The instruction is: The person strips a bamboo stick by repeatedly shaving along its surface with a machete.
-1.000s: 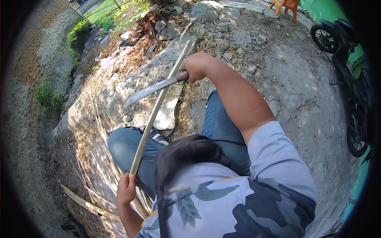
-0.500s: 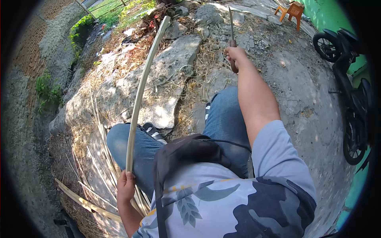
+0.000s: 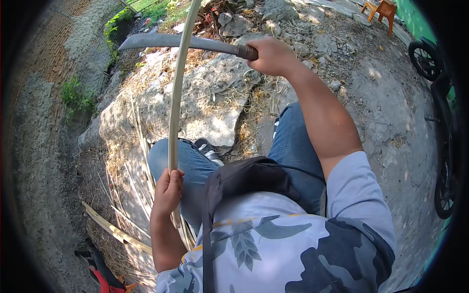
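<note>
My left hand (image 3: 168, 191) is wrapped round the lower part of a long, pale, slightly curved strip (image 3: 176, 107), probably bamboo or palm rib. The strip rises over my left knee and runs out past the top of the view. In my right hand (image 3: 272, 56) is the brown handle of a machete (image 3: 212, 45). Its long grey blade lies level, pointing left, and crosses the upper part of the strip. Whether the blade touches the strip I cannot tell.
More pale strips (image 3: 117, 229) lie on the ground at my left. A broken concrete slab (image 3: 215, 112) with curled shavings is in front of me. An orange chair (image 3: 383, 12) stands far right, and a black motorbike (image 3: 442, 122) along the right side.
The machete has swung from pointing away to lying level across the strip. My left hand now grips the strip higher, with its lower end showing below the hand.
</note>
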A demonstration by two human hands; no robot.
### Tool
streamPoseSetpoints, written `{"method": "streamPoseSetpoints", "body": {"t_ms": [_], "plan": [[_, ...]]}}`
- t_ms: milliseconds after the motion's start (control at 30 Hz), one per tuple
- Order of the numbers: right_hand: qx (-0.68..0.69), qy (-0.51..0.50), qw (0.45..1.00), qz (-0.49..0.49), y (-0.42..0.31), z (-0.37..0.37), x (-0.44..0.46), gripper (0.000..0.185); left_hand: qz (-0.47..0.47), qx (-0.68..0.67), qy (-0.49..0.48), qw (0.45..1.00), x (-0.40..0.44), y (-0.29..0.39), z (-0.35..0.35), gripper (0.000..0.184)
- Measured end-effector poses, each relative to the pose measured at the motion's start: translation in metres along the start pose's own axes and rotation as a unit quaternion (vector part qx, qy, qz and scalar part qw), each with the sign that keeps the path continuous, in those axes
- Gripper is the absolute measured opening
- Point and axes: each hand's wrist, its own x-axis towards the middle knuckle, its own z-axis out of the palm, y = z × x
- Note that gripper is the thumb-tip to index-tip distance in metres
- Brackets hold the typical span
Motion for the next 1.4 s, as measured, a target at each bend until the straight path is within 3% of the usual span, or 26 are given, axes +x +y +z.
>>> {"method": "streamPoseSetpoints", "body": {"t_ms": [200, 300, 400, 500, 600, 700, 733, 867, 1100, 1167, 1300, 1400], "plan": [[-0.123, -0.158, 0.968, -0.150, -0.073, 0.029, -0.014, 0.021, 0.012, 0.083, -0.009, 0.996, 0.019, -0.010, 0.001, 0.031], [-0.176, -0.182, 0.953, -0.164, -0.077, 0.039, -0.012, 0.020, 0.014, 0.071, -0.003, 0.997, 0.019, -0.013, 0.000, 0.032], [-0.124, -0.194, 0.970, -0.079, -0.057, 0.035, -0.003, 0.020, -0.012, -0.017, -0.016, 1.000, 0.014, -0.006, -0.005, 0.032], [-0.101, -0.142, 0.981, 0.081, -0.020, 0.036, 0.009, 0.020, -0.011, -0.060, -0.019, 0.998, 0.010, 0.000, -0.010, 0.033], [-0.055, -0.117, 0.961, 0.246, 0.016, 0.028, 0.017, 0.035, 0.010, -0.061, -0.007, 0.998, 0.007, 0.003, -0.014, 0.032], [0.128, -0.013, 0.947, 0.294, 0.044, 0.028, 0.017, 0.030, 0.011, -0.032, 0.025, 0.999, 0.007, 0.002, -0.021, 0.030], [0.138, -0.005, 0.946, 0.293, 0.049, 0.028, 0.021, 0.042, 0.009, -0.023, 0.031, 0.999, 0.008, 0.002, -0.022, 0.031], [0.182, 0.060, 0.953, 0.236, 0.027, 0.016, 0.017, 0.039, 0.010, 0.018, 0.068, 0.997, 0.016, -0.007, -0.017, 0.032], [0.031, -0.002, 0.996, -0.088, -0.042, 0.033, -0.003, 0.023, 0.026, 0.126, 0.084, 0.988, 0.026, -0.012, -0.014, 0.035], [-0.045, -0.107, 0.989, -0.096, -0.074, 0.028, -0.013, 0.018, 0.023, 0.145, 0.088, 0.985, 0.026, -0.008, -0.011, 0.035], [-0.115, -0.188, 0.962, -0.162, -0.095, 0.041, -0.021, 0.019, 0.071, 0.198, 0.119, 0.970, 0.026, -0.012, -0.007, 0.034], [-0.097, -0.161, 0.975, -0.119, -0.076, 0.046, -0.010, 0.020, 0.081, 0.224, 0.122, 0.964, 0.021, -0.006, -0.004, 0.034]]}}
